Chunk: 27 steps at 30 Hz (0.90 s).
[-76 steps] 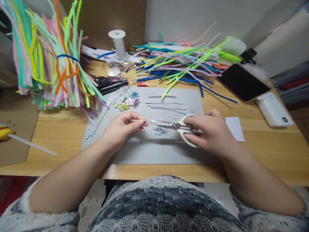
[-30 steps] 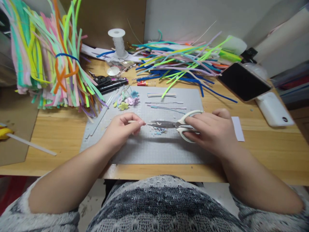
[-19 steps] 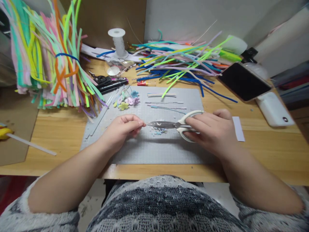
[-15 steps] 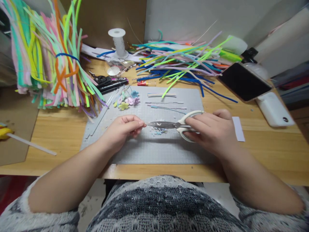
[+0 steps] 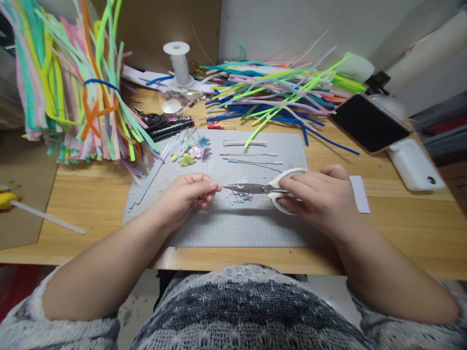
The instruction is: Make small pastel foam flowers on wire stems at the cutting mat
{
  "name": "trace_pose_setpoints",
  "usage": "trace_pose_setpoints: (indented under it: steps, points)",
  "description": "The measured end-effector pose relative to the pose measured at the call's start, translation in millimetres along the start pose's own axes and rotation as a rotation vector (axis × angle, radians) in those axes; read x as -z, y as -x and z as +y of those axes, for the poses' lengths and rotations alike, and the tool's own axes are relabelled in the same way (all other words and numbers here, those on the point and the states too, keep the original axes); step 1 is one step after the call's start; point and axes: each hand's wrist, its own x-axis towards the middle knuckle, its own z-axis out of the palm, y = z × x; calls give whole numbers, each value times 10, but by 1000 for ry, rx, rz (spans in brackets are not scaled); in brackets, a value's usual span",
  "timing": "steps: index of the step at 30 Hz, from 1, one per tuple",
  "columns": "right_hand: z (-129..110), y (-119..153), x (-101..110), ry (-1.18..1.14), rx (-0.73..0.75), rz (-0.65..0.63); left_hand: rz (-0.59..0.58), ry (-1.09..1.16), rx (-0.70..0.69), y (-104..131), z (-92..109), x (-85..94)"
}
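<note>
the right hand (image 5: 324, 194) has its fingers in and around the pale loops of the scissors (image 5: 251, 188), above the right part of the cutting mat (image 5: 241, 233). the blades point to the left and look almost closed, and their tip is just beside the fingertips of the left hand (image 5: 191, 194); if they touch, i cannot tell. the thumb and forefinger of the left hand are narrow together, in a pinch – what is between them is too small to see.

i judge the scissors to be stiff and rather light, with smooth loops which should not slip much. the loops are the correct place to hold; the blades are better kept away from the fingers.

on the far part of the mat lie thin strips (image 5: 233, 160). they are probably very light, soft outside and easy to bend, so a gentle pinch near one end would suit them. the small clippings (image 5: 241, 198) below the blades must weigh almost nothing – a breath could scatter them. the flowers (image 5: 187, 159) at far left look soft and easy to crush; better to lift them by a stem.
</note>
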Motion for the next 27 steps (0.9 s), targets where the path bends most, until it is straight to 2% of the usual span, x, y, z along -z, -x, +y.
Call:
trace_pose_setpoints:
  steps: [4,10,14,19,27]
  points:
    - [53,-4,55,-18,-36,4,24,-19,-40,3,5,-11]
    - [177,15,158,-95,-144,22,111,-136,-182,11,11,-9]
    - [195,24,168,-90,-124,-22,210,-254,-282,26,11,0]
    - [174,25,116,-98,-100,-120,245,-311,-334,40,-2,2]
    - [81,4,36,-84,-64,-135,266,-190,-377,55,12,-26]
